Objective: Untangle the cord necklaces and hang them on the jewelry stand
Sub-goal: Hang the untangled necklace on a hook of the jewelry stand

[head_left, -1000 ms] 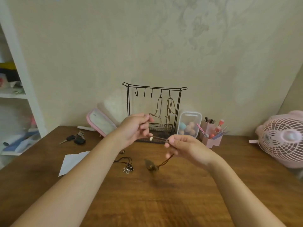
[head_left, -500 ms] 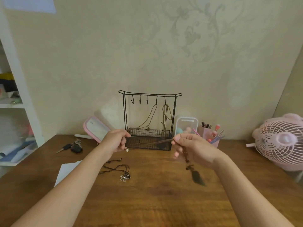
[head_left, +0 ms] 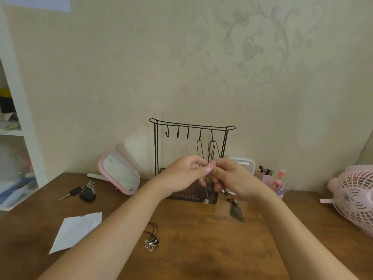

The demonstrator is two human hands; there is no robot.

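A black wire jewelry stand (head_left: 191, 126) stands upright at 12 o'clock, two cord necklaces (head_left: 211, 148) on its right-hand hooks. A leaf-pendant necklace (head_left: 236, 212) dangles before it, and a flower-pendant necklace (head_left: 150, 243) lies coiled at 7 o'clock.

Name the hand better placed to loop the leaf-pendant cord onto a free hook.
Likely left: the left hand pinches the dark cord necklace below the black wire stand's three bare hooks; the right hand sits under occupied ones.
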